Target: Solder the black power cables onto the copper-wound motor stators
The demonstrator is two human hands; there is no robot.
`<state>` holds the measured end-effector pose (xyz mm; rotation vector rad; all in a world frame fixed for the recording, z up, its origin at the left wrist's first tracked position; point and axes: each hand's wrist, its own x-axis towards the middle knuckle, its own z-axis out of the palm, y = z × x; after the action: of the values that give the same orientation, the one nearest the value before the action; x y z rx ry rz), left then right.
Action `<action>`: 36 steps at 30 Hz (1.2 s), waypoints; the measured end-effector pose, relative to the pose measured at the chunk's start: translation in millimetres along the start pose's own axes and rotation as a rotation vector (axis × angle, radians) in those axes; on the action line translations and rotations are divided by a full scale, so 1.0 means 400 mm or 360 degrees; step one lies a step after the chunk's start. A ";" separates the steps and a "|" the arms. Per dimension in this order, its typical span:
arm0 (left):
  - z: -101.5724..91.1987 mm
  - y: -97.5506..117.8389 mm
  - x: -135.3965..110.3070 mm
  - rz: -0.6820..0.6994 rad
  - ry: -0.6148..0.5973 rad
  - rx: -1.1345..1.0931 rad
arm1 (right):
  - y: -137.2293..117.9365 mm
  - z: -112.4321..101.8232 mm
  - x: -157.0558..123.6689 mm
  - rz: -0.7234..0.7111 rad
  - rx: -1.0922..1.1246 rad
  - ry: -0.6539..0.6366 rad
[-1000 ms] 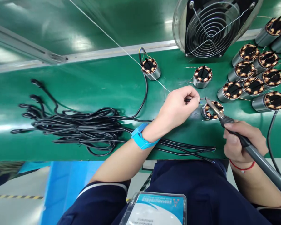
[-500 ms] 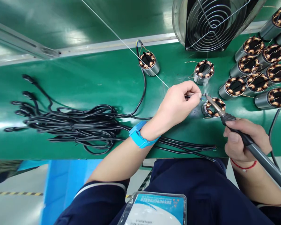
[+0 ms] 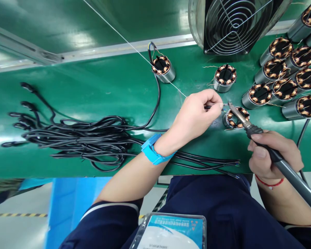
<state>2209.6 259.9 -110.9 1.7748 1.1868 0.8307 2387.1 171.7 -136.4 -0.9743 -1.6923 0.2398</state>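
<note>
My left hand (image 3: 200,112) pinches the end of a black cable (image 3: 209,107) together with a thin solder wire (image 3: 180,91) that runs up to the top left. My right hand (image 3: 274,155) is closed round the handle of a soldering iron (image 3: 239,117). The iron's tip is close to the wire ends in front of my left fingertips; whether they touch I cannot tell. Below the tip stands a motor stator (image 3: 233,121) with copper windings, partly covered by the iron. Another stator (image 3: 225,78) stands just behind, thin wires sticking out.
Black cables (image 3: 93,138) lie bundled on the green bench (image 3: 106,90) at left. A stator with a cable attached (image 3: 164,69) stands behind. Several stators (image 3: 274,69) are grouped at right. A fan with a wire guard (image 3: 233,29) stands at the back.
The smoke that rose at the iron's tip is no longer visible. The tip has shifted slightly; both hands keep their grips. The view has moved a little.
</note>
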 end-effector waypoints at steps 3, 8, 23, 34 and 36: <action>0.000 0.000 0.001 -0.0003 0.0009 -0.0006 | -0.001 0.001 0.002 0.0001 -0.0004 -0.0007; 0.000 0.001 0.002 -0.0010 0.0014 -0.0020 | -0.001 0.004 0.005 0.0001 -0.0009 -0.0002; 0.001 0.002 0.002 -0.0044 0.0013 -0.0011 | 0.002 0.005 0.007 -0.0012 -0.0011 -0.0007; 0.001 0.002 0.003 -0.0028 0.0023 0.0008 | -0.003 0.008 0.006 0.0022 -0.0068 -0.0001; 0.001 0.002 0.003 -0.0031 0.0020 0.0007 | -0.003 0.007 0.007 0.0010 -0.0100 0.0005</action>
<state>2210.6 260.6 -110.3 1.7614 1.2132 0.8298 2384.0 173.6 -134.6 -1.0264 -1.7029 0.1903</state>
